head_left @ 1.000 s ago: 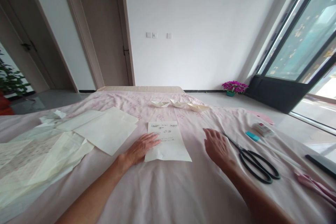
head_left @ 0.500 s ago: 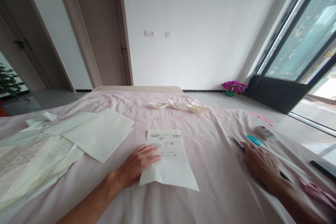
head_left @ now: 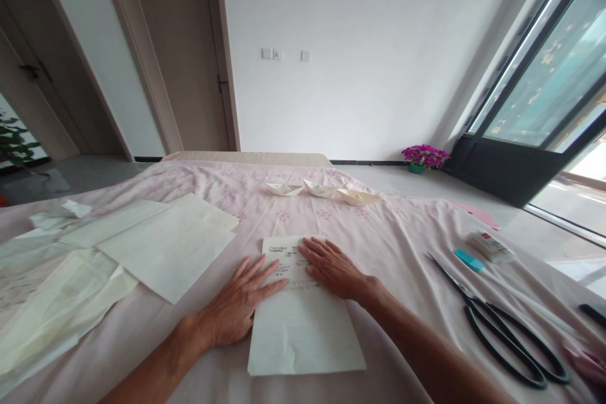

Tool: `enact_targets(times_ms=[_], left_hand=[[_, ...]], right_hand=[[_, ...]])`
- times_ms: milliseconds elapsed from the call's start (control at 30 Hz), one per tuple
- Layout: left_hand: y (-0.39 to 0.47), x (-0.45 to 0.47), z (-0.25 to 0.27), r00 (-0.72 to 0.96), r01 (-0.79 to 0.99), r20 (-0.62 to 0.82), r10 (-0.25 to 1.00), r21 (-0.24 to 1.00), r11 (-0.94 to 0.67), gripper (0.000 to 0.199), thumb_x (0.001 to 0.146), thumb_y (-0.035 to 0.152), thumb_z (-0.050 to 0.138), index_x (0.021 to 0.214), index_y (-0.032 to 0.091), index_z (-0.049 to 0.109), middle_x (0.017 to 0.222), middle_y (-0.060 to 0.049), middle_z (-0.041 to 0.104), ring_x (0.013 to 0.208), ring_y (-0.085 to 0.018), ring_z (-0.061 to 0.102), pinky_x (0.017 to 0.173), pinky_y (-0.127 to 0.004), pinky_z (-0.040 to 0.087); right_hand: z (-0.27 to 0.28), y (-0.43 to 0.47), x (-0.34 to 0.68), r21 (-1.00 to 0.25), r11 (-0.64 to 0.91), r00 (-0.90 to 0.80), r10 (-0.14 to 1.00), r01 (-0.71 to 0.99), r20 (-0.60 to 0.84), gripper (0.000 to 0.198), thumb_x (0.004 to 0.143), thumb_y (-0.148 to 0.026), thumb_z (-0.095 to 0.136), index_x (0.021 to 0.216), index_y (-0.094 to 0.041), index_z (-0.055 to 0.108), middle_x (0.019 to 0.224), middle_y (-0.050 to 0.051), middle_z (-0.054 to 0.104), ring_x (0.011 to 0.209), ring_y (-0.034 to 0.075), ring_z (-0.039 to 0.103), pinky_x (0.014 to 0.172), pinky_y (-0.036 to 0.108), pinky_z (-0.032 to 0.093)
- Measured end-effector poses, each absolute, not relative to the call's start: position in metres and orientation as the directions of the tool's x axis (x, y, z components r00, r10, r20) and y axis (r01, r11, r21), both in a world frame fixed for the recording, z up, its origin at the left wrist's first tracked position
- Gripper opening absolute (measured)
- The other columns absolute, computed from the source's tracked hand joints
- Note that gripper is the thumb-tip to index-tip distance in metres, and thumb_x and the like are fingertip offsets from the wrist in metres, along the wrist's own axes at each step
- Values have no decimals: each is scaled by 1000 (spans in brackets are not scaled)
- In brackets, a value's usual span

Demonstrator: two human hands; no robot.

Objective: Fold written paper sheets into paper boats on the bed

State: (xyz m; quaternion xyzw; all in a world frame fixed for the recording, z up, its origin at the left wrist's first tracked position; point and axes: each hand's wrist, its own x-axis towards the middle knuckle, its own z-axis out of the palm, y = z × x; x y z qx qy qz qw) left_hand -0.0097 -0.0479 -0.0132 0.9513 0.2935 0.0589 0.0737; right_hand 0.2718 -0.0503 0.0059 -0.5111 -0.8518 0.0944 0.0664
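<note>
Grip flat and clasping nothing, left hand [head_left: 237, 303] and right hand [head_left: 335, 269] rest on the written sheet [head_left: 305, 331], apparently steadying it, while scissors [head_left: 504, 331] lie apart at right.

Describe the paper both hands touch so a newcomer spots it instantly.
On the pink floral cloth, look to the near middle, between the black-handled scissors on the right and loose papers on the left. The sheet lies there, touched by the left hand and right hand. Unlike the plain top paper on the left, it bears dark writing.
</note>
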Motion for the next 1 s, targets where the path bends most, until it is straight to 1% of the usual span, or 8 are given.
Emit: enact_targets(times_ms=[167, 333, 400, 500, 567, 700, 867, 1000], left_hand=[[-35, -10, -16, 786, 572, 103, 610, 255, -779, 45, 95, 33, 42, 139, 42, 37, 152, 2, 28, 141, -29, 21, 113, -56, 19], [-31, -9, -14, 737, 572, 162, 657, 370, -732, 40, 97, 38, 35, 135, 35, 47, 147, 2, 39, 140, -25, 26, 115, -51, 20], [-29, -10, -15, 681, 586, 173, 712, 455, -671, 43, 97, 38, 33, 138, 30, 44, 143, 0, 46, 138, -23, 32, 114, -46, 26], [-26, -12, -20, 599, 599, 158, 785, 562, -571, 46, 97, 38, 32, 142, 27, 39, 140, -2, 50, 136, -22, 35, 110, -39, 36], [-24, -13, -25, 566, 604, 156, 810, 590, -536, 48, 96, 39, 34, 141, 25, 40, 143, -3, 46, 137, -23, 33, 110, -39, 35], [-23, -16, -31, 531, 586, 211, 821, 608, -536, 49, 95, 41, 36, 138, 19, 45, 141, -7, 47, 134, -24, 37, 112, -40, 32], [-27, -14, -28, 551, 591, 268, 790, 543, -597, 38, 92, 44, 43, 112, 19, 64, 113, -9, 65, 113, -24, 55, 99, -38, 44], [-26, -3, -22, 521, 640, 239, 819, 525, -560, 43, 95, 44, 36, 78, 18, 65, 84, -6, 66, 86, -19, 60, 77, -29, 46]], right_hand=[[1, -55, 290, -273, 427, -423, 903, 862, 77, 50, 93, -29, 38, 143, -23, 37, 149, 7, 36, 139, 23, 28, 114, 47, 21], [8, -70, 316, -551, 384, -384, 915, 741, 123, 60, 73, -4, 42, 128, -22, 56, 137, 6, 52, 129, 20, 44, 110, 40, 32], [10, -72, 321, -628, 365, -377, 918, 687, 121, 60, 70, -6, 48, 128, -22, 56, 138, 6, 51, 131, 22, 41, 110, 43, 32], [9, -70, 314, -629, 461, -437, 875, 626, 206, 54, 73, -17, 59, 127, -22, 57, 137, 8, 51, 131, 26, 40, 109, 44, 32], [7, -69, 304, -628, 484, -428, 868, 609, 253, 40, 80, -23, 58, 119, -23, 63, 131, 7, 56, 126, 26, 46, 106, 42, 36], [3, -74, 289, -667, 372, -280, 928, 646, 247, 26, 82, -26, 57, 105, -22, 70, 118, 10, 64, 115, 26, 54, 100, 42, 41], [3, -87, 290, -837, 250, -232, 961, 487, 152, 26, 81, -39, 60, 95, -18, 69, 100, 9, 68, 92, 23, 63, 83, 33, 50], [-1, -85, 288, -867, 139, -191, 980, 479, 51, 31, 86, -43, 51, 95, -19, 68, 89, 4, 69, 84, 23, 64, 74, 31, 51]])
